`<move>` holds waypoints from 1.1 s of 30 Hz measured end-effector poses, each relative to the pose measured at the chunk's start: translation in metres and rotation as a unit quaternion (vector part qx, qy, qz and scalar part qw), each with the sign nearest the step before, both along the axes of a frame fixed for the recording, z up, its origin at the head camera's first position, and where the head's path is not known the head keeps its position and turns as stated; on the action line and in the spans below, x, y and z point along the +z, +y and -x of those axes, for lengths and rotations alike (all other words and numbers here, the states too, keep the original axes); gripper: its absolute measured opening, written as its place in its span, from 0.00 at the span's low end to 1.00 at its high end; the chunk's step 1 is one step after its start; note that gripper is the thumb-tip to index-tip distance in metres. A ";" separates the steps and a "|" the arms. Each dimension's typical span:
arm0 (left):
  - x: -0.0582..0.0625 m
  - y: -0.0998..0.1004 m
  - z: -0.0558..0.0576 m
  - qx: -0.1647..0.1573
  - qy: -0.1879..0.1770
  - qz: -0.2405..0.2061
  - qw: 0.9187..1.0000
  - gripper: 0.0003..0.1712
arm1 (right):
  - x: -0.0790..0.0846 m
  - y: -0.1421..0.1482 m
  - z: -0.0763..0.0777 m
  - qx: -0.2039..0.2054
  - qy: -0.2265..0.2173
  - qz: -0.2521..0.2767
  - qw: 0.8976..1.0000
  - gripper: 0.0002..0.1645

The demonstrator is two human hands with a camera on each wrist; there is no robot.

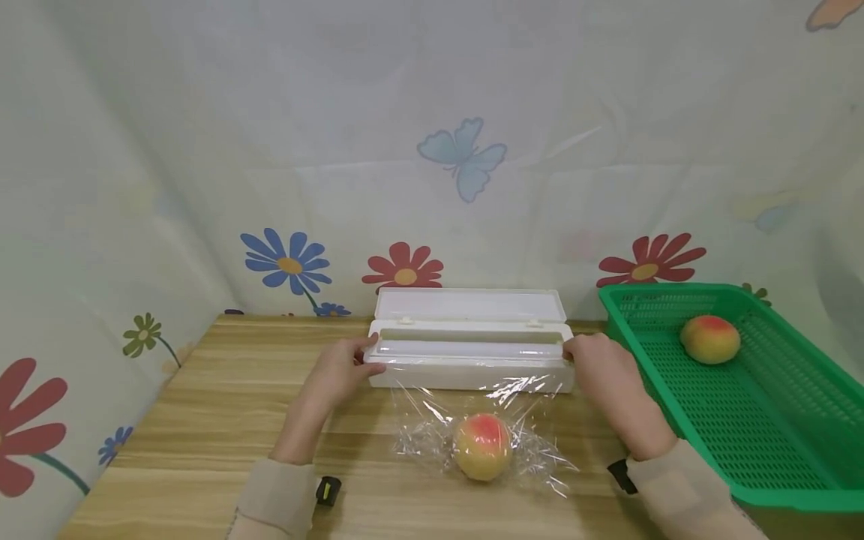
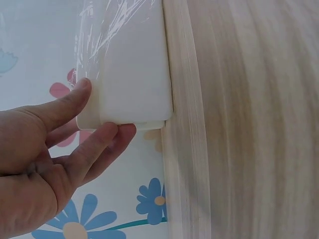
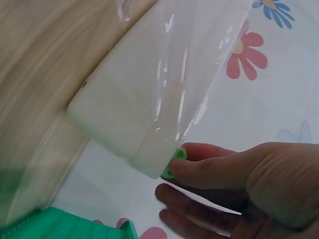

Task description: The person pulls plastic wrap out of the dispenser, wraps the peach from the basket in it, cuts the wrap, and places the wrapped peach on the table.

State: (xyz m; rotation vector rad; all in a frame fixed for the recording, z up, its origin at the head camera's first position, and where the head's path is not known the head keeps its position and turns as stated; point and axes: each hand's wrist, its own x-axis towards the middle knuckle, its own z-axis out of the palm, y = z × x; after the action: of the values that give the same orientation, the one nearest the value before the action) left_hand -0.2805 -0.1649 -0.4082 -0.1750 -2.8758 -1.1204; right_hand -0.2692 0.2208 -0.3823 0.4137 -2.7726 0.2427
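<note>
A white cling film dispenser box (image 1: 469,376) stands at the back of the table with its lid (image 1: 469,305) raised and a film roll (image 1: 466,349) inside. My left hand (image 1: 342,367) grips its left end, thumb on the front edge and fingertips against the end wall. At the right end, my right hand (image 1: 601,367) pinches a small green slider (image 3: 176,162) between thumb and index finger. Clear film (image 1: 432,409) runs from the box's front edge towards me, crumpled round a red-yellow peach (image 1: 482,448) lying on the table.
A green plastic basket (image 1: 715,409) sits to the right, close beside my right forearm, with another peach (image 1: 710,339) in it. Behind the wooden table (image 1: 223,420) hangs a pale curtain (image 1: 324,165) printed with flowers and a butterfly.
</note>
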 end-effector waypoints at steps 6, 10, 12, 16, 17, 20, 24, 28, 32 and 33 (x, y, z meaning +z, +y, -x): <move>0.002 -0.002 0.001 -0.002 0.003 0.005 1.000 0.34 | 0.000 -0.010 -0.011 0.016 0.059 0.040 0.997 0.10; 0.001 -0.002 0.002 -0.004 0.006 -0.001 1.000 0.34 | 0.008 -0.030 -0.033 0.104 0.054 0.099 0.988 0.09; 0.001 -0.002 0.001 -0.005 0.004 -0.007 1.000 0.34 | 0.011 -0.042 -0.048 0.156 0.023 0.105 0.982 0.10; 0.000 -0.001 0.000 -0.005 0.000 -0.010 1.000 0.34 | 0.010 -0.064 -0.075 0.216 -0.023 0.067 0.974 0.10; 0.000 -0.001 0.000 -0.006 0.001 -0.011 1.000 0.34 | 0.009 -0.068 -0.079 0.221 -0.031 0.055 0.973 0.13; 0.000 -0.001 0.000 -0.010 0.005 -0.011 1.000 0.33 | 0.001 -0.079 -0.087 0.230 -0.032 0.024 0.972 0.21; -0.001 -0.002 0.001 -0.013 0.008 -0.010 1.000 0.33 | -0.013 -0.089 -0.087 0.229 -0.018 0.002 0.973 0.23; -0.003 -0.006 0.001 -0.021 0.008 -0.011 1.000 0.33 | -0.023 -0.092 -0.082 0.222 -0.038 0.019 0.974 0.24; -0.004 -0.010 0.002 -0.045 0.011 -0.017 0.999 0.34 | -0.026 -0.090 -0.077 0.227 -0.069 0.052 0.970 0.28; -0.005 -0.011 0.002 -0.051 0.010 -0.020 0.998 0.34 | -0.027 -0.089 -0.076 0.231 -0.075 0.056 0.968 0.29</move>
State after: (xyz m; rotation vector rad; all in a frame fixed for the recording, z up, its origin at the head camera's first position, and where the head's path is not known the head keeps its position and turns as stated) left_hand -0.2829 -0.1758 -0.4129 -0.3338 -2.8544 -1.1831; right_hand -0.1936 0.1317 -0.4090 1.0496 -2.7489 0.5578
